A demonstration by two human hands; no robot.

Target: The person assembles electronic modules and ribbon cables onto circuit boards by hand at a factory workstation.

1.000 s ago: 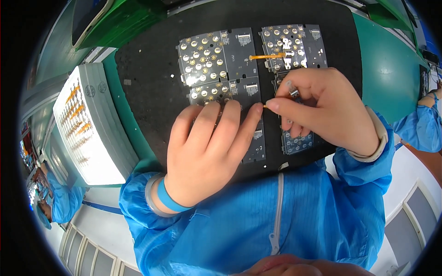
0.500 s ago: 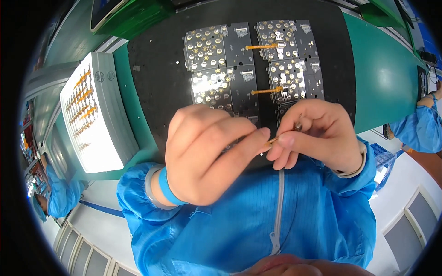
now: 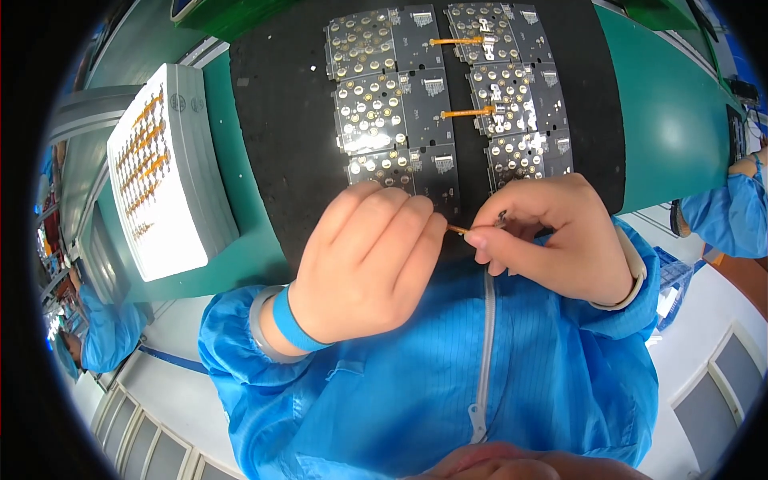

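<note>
I have the orange strip (image 3: 457,229) between both hands, near the chest. The right hand (image 3: 560,240) clamps it between thumb and forefinger, its metal end (image 3: 502,218) sitting back among the curled fingers, probably to leave the thin tail free. The left hand (image 3: 364,264) meets that tail with its fingertips, perhaps to steady it; I can't tell whether they pinch. Beyond the grip, two like strips (image 3: 464,113) bridge the gap between columns of boards (image 3: 428,104), apparently for easy reach. Far left stands a white tray (image 3: 172,240) of more.
</note>
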